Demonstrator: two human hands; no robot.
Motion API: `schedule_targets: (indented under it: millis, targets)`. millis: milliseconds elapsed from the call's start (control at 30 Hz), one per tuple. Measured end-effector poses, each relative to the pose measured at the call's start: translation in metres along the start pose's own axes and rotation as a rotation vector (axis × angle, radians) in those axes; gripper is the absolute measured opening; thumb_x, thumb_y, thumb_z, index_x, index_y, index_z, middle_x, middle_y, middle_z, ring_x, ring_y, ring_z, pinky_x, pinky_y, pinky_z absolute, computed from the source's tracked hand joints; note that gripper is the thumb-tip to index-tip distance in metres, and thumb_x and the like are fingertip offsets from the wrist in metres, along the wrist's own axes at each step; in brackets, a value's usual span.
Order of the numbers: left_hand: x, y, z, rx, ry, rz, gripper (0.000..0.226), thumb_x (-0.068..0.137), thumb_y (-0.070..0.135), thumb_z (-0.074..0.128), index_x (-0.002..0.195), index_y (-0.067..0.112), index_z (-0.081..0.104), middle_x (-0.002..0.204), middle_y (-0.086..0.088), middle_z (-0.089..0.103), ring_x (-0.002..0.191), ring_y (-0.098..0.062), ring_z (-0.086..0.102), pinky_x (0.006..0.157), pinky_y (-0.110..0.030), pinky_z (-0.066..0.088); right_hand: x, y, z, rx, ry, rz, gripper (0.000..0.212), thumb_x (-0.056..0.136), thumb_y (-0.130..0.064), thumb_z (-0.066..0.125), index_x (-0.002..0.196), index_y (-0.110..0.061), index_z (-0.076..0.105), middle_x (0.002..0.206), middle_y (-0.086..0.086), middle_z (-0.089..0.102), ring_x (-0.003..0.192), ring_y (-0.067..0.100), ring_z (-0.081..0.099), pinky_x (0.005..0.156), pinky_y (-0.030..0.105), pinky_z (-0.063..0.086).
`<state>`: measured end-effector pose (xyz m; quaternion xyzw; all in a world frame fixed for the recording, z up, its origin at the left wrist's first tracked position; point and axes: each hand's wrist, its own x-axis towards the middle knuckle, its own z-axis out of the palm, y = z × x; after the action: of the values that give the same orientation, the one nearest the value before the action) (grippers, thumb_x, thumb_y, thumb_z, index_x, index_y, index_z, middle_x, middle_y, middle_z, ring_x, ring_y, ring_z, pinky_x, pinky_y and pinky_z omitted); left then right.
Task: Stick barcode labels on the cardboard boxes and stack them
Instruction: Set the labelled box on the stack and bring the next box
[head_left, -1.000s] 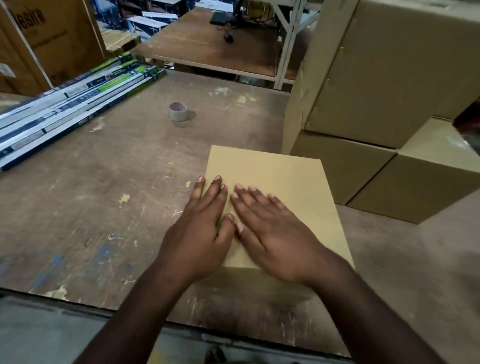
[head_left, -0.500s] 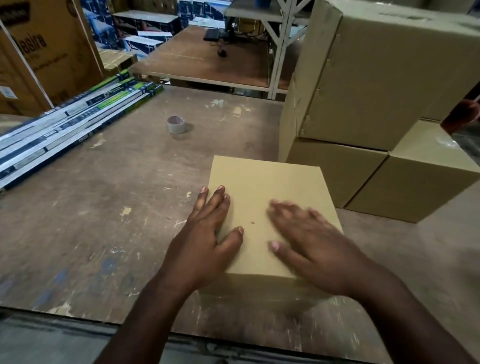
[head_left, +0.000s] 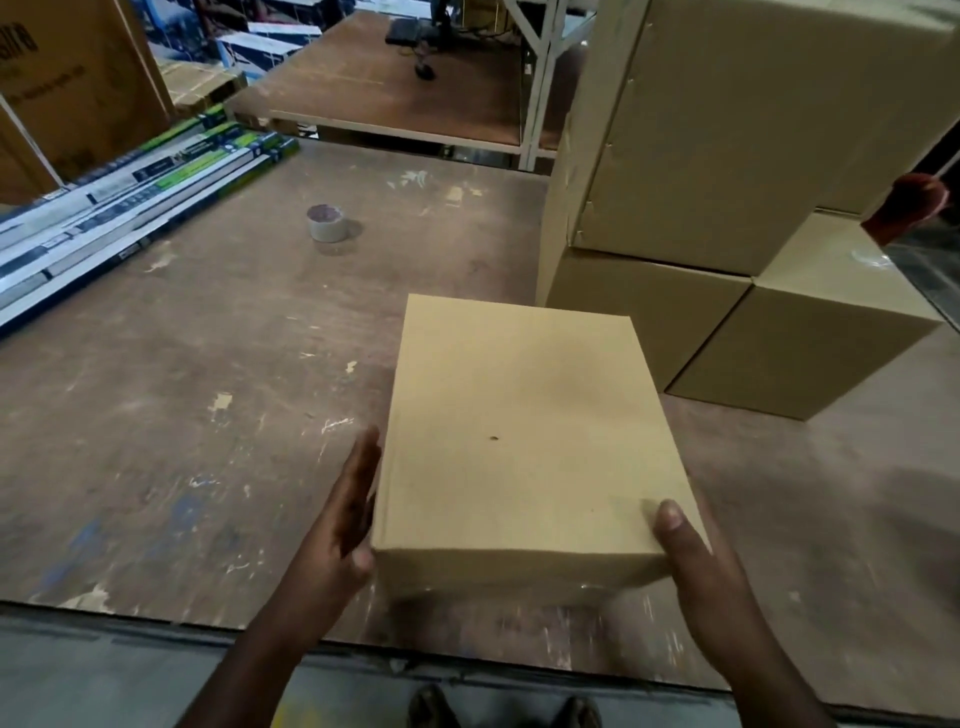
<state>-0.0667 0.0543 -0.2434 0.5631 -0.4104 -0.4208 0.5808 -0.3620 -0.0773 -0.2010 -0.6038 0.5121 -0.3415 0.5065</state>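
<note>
A warehouse packing area was laid out around a scuffed, paint-flecked plywood worktable (head_left: 218, 395), on whose right side plain brown cartons (head_left: 727, 156) were stacked two high. Long retail-printed tube boxes (head_left: 140, 202) lay in a row along the table's far left edge beside a large printed carton (head_left: 78, 83), and a roll of packing tape (head_left: 326, 222) stood near the table's middle. Beyond the table's far edge stood a second wooden bench (head_left: 395, 98) on a white metal frame, with more boxed stock piled behind it.
</note>
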Motion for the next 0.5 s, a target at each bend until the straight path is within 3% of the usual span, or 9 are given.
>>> schedule_targets:
  millis: [67,167,267,333,400,500]
  targets:
    - [-0.010,-0.027,-0.003,0.051,-0.017,-0.107,0.145,0.045,0.089,0.078,0.161,0.022,0.023,0.161,0.005,0.042,0.142,-0.005,0.047,0.109,-0.027,0.048,0.003,0.007,-0.004,0.054,0.012,0.045,0.101,0.053,-0.094,0.066,0.135,-0.035,0.063,0.121,-0.026,0.071,0.117,-0.002,0.064,0.089,0.019,0.048]
    - [-0.020,-0.055,-0.001,0.019,-0.047,-0.318,0.145,0.041,0.073,0.093,0.159,0.020,0.029,0.151,-0.001,0.054,0.133,-0.008,0.057,0.089,-0.015,0.053,0.011,0.012,-0.017,0.138,-0.026,0.058,0.090,0.059,-0.090,0.073,0.136,-0.045,0.063,0.133,-0.016,0.069,0.127,0.010,0.063,0.104,0.039,0.050]
    - [-0.022,-0.070,0.011,-0.025,-0.082,-0.365,0.133,0.046,0.059,0.098,0.157,0.029,0.032,0.144,0.011,0.062,0.131,-0.010,0.059,0.093,-0.021,0.053,0.021,0.019,-0.040,0.320,-0.027,0.071,0.068,0.076,-0.065,0.077,0.138,-0.041,0.063,0.138,-0.008,0.068,0.129,0.020,0.062,0.092,0.029,0.059]
    - [-0.020,-0.073,0.020,-0.082,-0.024,-0.355,0.130,0.043,0.057,0.100,0.153,0.036,0.033,0.144,0.017,0.060,0.132,-0.009,0.059,0.099,-0.028,0.053,0.026,0.023,-0.059,0.414,-0.001,0.056,0.054,0.089,-0.042,0.063,0.143,-0.038,0.060,0.145,-0.011,0.063,0.133,0.019,0.058,0.094,0.028,0.057]
    - [-0.019,-0.072,0.030,-0.106,0.052,-0.324,0.130,0.041,0.053,0.102,0.153,0.038,0.037,0.147,0.016,0.058,0.134,-0.013,0.058,0.104,-0.036,0.052,0.030,0.031,-0.078,0.424,0.028,0.039,0.050,0.095,-0.032,0.055,0.145,-0.035,0.060,0.149,-0.015,0.059,0.137,0.018,0.055,0.098,0.030,0.054]
    - [-0.016,-0.056,0.054,-0.038,0.135,-0.227,0.121,0.046,0.044,0.101,0.150,0.046,0.039,0.140,0.026,0.060,0.129,-0.007,0.060,0.100,-0.032,0.055,0.029,0.046,-0.100,0.437,0.054,0.051,0.040,0.105,-0.019,0.047,0.141,-0.029,0.062,0.141,-0.015,0.065,0.130,0.015,0.058,0.087,0.020,0.057]
